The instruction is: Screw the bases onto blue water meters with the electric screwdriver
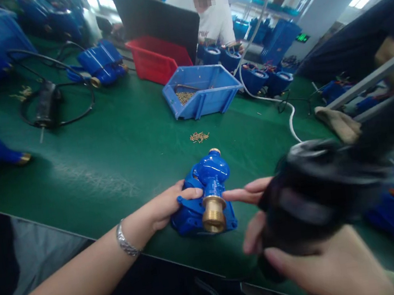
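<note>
My left hand (170, 203), wearing a silver bracelet on the wrist, grips the left side of a blue water meter (214, 169) near the table's front edge. A threaded brass end (213, 214) on the meter points toward me. In my right hand (327, 256) is a black cylindrical power tool (305, 201), close to the camera and blurred by motion. One or two fingers of that hand stretch out to the meter's neck, seemingly touching it just above the brass collar. The tool's working tip cannot be made out. Beyond the meter lies a small pile of brass screws (199, 137).
A blue bin (208, 100) with small brass parts stands behind the screws, beside a red bin (152, 66). Another blue meter (102, 63) and a corded black tool (46, 107) lie left. A white cable (292, 123) crosses the right. A person (217, 24) sits opposite.
</note>
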`<action>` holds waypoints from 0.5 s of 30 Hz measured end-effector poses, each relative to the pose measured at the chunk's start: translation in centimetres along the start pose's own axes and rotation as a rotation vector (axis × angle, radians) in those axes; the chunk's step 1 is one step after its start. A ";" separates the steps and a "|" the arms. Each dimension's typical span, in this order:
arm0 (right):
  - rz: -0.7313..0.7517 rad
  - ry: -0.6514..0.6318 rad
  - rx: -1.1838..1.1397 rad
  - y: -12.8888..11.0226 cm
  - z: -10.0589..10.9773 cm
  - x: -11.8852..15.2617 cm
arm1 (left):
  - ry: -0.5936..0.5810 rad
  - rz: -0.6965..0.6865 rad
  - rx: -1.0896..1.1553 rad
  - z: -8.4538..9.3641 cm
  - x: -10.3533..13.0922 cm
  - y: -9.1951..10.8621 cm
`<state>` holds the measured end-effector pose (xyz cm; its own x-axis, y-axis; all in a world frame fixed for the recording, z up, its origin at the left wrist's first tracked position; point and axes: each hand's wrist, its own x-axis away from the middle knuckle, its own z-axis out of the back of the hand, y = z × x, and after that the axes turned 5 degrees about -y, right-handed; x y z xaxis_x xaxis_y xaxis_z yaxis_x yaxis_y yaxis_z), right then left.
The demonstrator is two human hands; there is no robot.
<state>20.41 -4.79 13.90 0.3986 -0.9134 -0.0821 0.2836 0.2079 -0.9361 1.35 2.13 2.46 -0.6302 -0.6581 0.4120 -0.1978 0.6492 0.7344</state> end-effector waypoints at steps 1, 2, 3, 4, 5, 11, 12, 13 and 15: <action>-0.026 -0.073 0.034 0.6 -0.8 -0.2 | -0.011 -0.005 0.004 -0.1 -0.1 0.0; -0.053 -0.118 0.071 1.1 -1.5 -0.3 | -0.024 -0.011 0.004 -0.1 -0.1 0.0; -0.065 -0.133 0.106 1.6 -2.1 -0.4 | -0.031 -0.017 0.000 -0.2 -0.2 0.0; -0.073 -0.145 0.133 2.1 -2.3 -0.4 | -0.034 -0.021 -0.009 -0.2 -0.2 0.0; -0.074 -0.146 0.146 2.4 -2.3 -0.4 | -0.038 -0.023 -0.020 -0.2 -0.3 0.0; -0.106 -0.045 0.046 4.0 1.1 1.1 | -0.130 -0.022 -0.185 0.3 -0.2 0.5; -0.119 -0.023 0.030 4.3 1.5 1.3 | -0.116 -0.032 -0.322 0.6 -0.4 0.8; -0.136 -0.016 0.004 4.6 1.7 1.6 | -0.066 -0.047 -0.475 1.0 -0.7 1.3; -0.193 -0.025 -0.090 5.1 1.5 1.9 | 0.128 -0.102 -0.745 2.1 -1.9 2.6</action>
<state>23.96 -4.93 9.46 0.3665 -0.9240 0.1091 0.2785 -0.0029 -0.9604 0.50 5.89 2.46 -0.5352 -0.7694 0.3488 0.3371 0.1841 0.9233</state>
